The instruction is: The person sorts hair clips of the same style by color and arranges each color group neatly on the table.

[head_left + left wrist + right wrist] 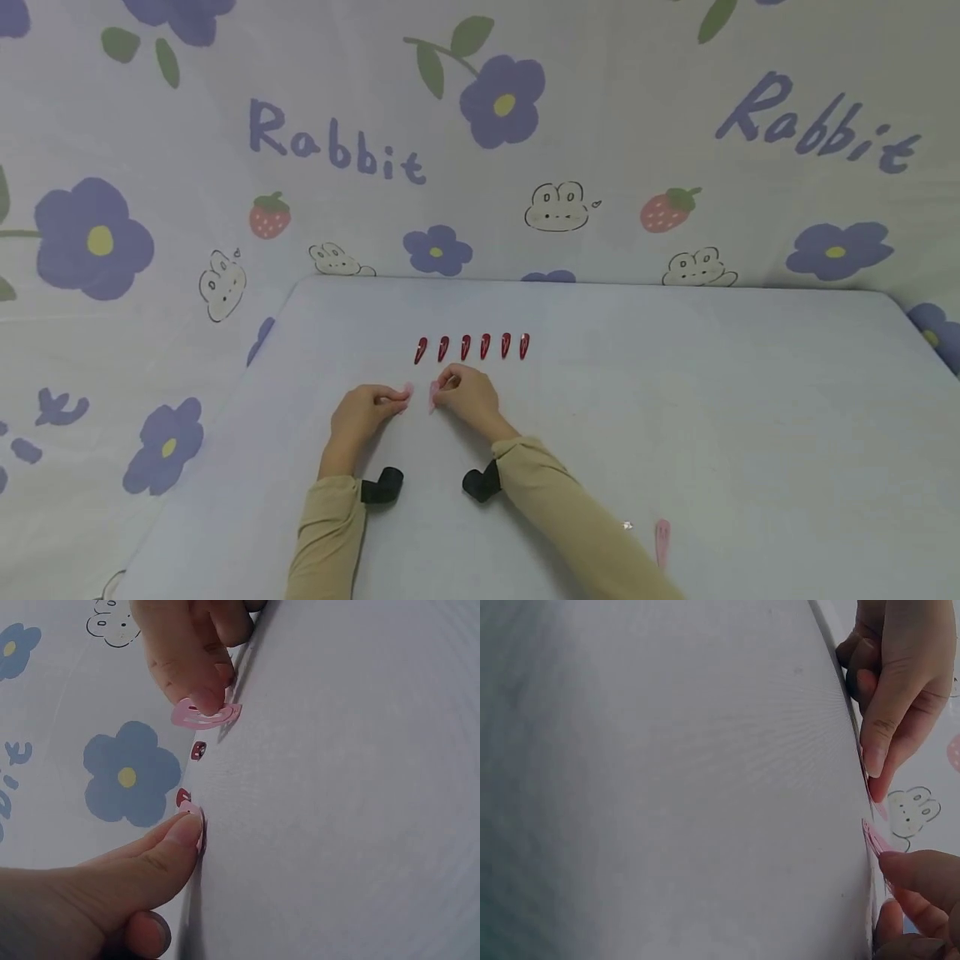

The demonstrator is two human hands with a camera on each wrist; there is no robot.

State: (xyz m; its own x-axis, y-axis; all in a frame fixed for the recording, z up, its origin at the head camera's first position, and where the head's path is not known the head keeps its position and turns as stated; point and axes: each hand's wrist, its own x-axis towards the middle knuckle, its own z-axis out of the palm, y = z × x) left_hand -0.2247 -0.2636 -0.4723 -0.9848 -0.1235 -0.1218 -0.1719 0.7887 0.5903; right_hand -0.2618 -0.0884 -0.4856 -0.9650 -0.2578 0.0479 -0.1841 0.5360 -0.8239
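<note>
Tan sleeves (577, 508) with two black wrist attachments (382, 486) reach over a white tabletop (712, 400), where both grips are narrow: a left hand (362, 414) pinches one pink hair clip (408, 389) and a right hand (474, 400) pinches a second pink hair clip (432, 398) just beside it. Both held clips are on the near side of a row of six red hair clips (465, 347), close to its left end; whether they touch the tabletop cannot be told. The step in hand looks to be positioning the pink pair; the next move would seem to call for squaring them up, then easing each grip. Pink clips in view number three, counting one loose pink clip (663, 540) at lower right, beside the right sleeve, near one small shiny object (627, 525) too tiny to identify
</note>
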